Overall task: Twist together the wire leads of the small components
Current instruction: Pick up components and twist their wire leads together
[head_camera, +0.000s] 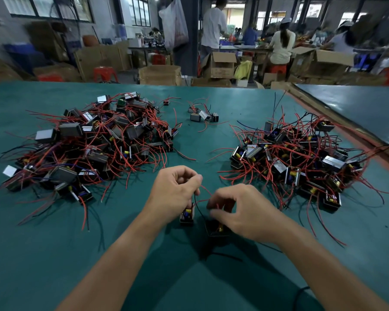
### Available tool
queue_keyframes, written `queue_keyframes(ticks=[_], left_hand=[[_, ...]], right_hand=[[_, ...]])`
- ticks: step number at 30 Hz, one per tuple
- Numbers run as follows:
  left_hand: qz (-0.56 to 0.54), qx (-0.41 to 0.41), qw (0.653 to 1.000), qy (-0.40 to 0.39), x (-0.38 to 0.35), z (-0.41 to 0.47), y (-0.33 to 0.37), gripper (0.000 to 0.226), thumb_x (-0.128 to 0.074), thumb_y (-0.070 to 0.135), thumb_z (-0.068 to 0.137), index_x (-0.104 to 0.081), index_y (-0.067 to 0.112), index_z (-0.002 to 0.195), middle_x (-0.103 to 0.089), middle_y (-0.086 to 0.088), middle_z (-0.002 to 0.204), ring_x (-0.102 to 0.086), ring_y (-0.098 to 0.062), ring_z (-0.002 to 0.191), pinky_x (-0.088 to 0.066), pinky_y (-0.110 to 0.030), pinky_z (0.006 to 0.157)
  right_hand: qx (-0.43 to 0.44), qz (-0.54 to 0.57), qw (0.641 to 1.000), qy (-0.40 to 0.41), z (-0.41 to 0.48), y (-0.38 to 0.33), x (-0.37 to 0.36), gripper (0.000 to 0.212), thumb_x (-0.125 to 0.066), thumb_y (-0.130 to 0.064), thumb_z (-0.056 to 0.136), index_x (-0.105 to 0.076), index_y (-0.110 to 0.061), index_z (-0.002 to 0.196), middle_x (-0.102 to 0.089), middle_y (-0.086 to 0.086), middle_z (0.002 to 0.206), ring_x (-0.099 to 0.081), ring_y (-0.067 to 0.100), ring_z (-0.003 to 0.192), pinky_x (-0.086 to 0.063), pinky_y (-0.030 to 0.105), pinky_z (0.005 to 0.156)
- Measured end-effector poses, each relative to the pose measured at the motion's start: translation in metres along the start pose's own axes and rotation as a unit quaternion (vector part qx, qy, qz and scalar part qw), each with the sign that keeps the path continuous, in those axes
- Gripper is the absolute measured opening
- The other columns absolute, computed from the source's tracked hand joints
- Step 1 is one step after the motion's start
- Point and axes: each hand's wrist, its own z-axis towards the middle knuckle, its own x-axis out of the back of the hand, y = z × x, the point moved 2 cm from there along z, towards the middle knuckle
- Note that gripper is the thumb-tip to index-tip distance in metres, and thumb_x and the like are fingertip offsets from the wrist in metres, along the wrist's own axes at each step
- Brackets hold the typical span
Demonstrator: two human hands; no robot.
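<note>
Left hand (174, 194) pinching red lead (206, 191), component (186, 216) sitting under its fingers; right hand (243, 209) pinching same lead, second component (217, 230) beneath palm, likely drawing leads close for twisting.

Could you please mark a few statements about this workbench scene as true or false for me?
1. Two big heaps of components lie on the green table, a left pile and a right pile. True.
2. The left hand lies flat on the table. False: its fingers are curled, pinching a red lead.
3. The leads in the piles are mostly blue. False: they are mostly red.
4. A small cluster of components sits between the piles, farther back. True.
</note>
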Motion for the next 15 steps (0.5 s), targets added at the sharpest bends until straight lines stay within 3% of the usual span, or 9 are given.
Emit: queue_keyframes(ticks=[5, 10, 15], left_hand=[[-0.071, 0.053, 0.996, -0.013, 0.001, 0.0, 0.002, 0.023, -0.053, 0.005, 0.093, -0.057, 0.006, 0.071, -0.06, -0.005, 0.057, -0.045, -0.012, 0.033, -0.031, -0.015, 0.035], [-0.091, 0.089, 0.988, -0.093, -0.001, -0.002, 0.0, 0.02, -0.056, 0.01, 0.094, -0.067, 0.008, 0.077, -0.066, -0.004, 0.064, -0.048, -0.011, 0.036, -0.032, -0.016, 0.035], [-0.108, 0.059, 0.991, -0.043, 0.002, -0.001, 0.002, 0.02, -0.063, 0.006, 0.09, -0.069, 0.01, 0.072, -0.066, -0.005, 0.067, -0.05, -0.011, 0.038, -0.034, -0.016, 0.035]], right_hand=[[-0.049, 0.024, 0.997, 0.063, 0.003, 0.016, 0.007, 0.015, -0.071, -0.018, 0.081, -0.064, -0.031, 0.082, -0.066, -0.015, 0.077, -0.06, 0.006, 0.068, -0.053, 0.032, 0.073], [-0.069, 0.085, 0.989, 0.097, 0.007, 0.024, 0.005, 0.029, -0.069, -0.011, 0.082, -0.057, -0.032, 0.097, -0.065, -0.011, 0.078, -0.057, 0.01, 0.059, -0.053, 0.032, 0.063], [-0.048, 0.12, 0.981, 0.141, 0.01, 0.025, 0.005, 0.027, -0.068, -0.012, 0.088, -0.052, -0.029, 0.101, -0.063, -0.002, 0.064, -0.047, 0.006, 0.049, -0.041, 0.019, 0.054]])
